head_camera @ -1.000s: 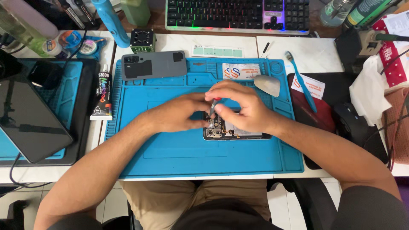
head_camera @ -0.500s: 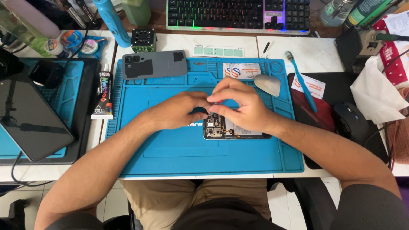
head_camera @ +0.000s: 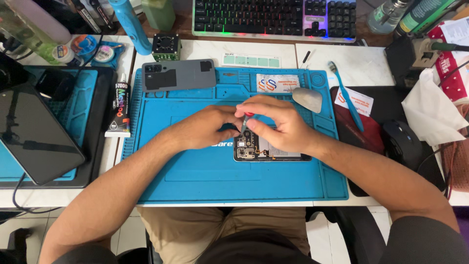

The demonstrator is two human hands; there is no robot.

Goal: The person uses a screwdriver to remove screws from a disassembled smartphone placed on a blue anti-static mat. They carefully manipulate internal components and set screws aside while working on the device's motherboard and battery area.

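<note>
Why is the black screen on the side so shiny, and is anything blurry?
Head view: the dark tablet mirrors room light, so it gleams; the keyboard glows with coloured backlight; the hands cast only soft shadows on the blue mat; the opened phone looks sharp, the edges slightly bent.

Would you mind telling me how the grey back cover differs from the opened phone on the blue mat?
The back cover lies untouched at the mat's far left; the phone lies mid-mat under both hands. The cover shows plain grey with dark patches; the phone shows bare circuitry. The cover is in full view; the phone is partly hidden. Both lie flat, lengthwise.
</note>
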